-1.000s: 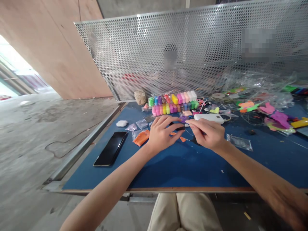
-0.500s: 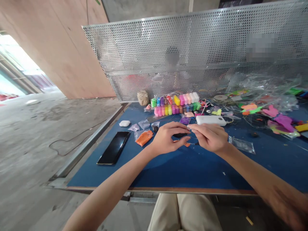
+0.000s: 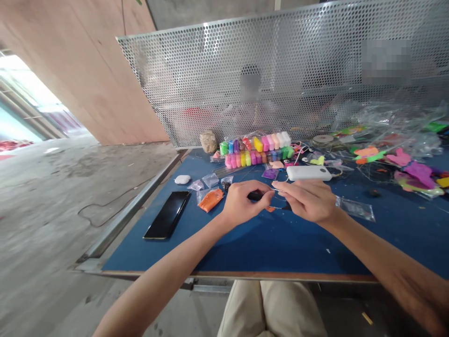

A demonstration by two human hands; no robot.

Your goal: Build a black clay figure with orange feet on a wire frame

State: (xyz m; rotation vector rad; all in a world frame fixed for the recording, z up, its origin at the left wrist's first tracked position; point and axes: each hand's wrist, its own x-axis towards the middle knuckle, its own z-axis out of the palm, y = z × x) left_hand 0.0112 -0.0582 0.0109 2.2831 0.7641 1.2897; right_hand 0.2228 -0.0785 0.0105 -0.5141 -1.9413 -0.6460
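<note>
Over the middle of the blue table, my left hand (image 3: 244,202) has its thumb and index finger pinched together at one end of a thin, pale, wire-like piece (image 3: 278,189). My right hand (image 3: 309,200) pinches the other end, facing the left. Just below the fingertips there is a small orange piece (image 3: 270,209) and a dark piece (image 3: 286,206); my hands partly hide both. A white power bank (image 3: 308,173) lies right behind my right hand. Close to my left hand is a bag of orange clay (image 3: 211,200).
A black phone (image 3: 166,215) and a white earbud case (image 3: 182,179) lie at left. Behind stand rows of coloured clay packs (image 3: 257,150), a stone (image 3: 208,142) and a perforated metal panel (image 3: 210,84). Plastic bags and coloured shapes (image 3: 417,173) crowd the right. People show dimly through the panel.
My left thumb and index finger have closed together from a wider gap. My right hand keeps its pinch on the thin piece. The view has shifted slightly.
</note>
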